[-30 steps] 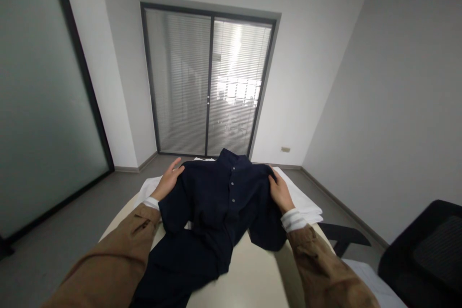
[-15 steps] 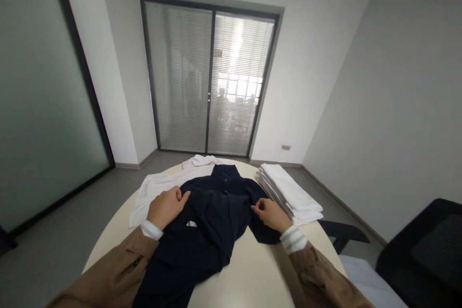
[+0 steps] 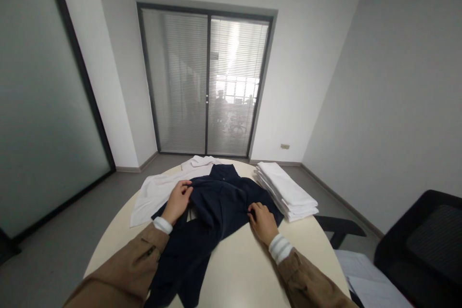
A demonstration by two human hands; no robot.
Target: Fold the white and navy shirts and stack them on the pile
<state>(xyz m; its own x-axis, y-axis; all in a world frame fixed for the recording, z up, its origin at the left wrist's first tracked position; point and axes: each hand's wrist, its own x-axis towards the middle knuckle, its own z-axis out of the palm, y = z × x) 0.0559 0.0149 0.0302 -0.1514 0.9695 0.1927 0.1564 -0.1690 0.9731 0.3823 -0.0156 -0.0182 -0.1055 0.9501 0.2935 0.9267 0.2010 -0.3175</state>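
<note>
Head: two hands (image 3: 177, 200) (image 3: 265, 223), one navy shirt (image 3: 220, 204)

- On my feed, the navy shirt (image 3: 216, 202) looks like matt woven cloth, creased.
- I see smooth, matt cloth in the white stack (image 3: 288, 191).
- The white garment (image 3: 149, 197) looks like thin, rumpled cloth.
- I catch a soft gloss on the smooth tabletop (image 3: 238, 274).
- The 2 brown sleeves (image 3: 121, 260) look matt.
- I make out mesh in the chair back (image 3: 436, 250).
</note>
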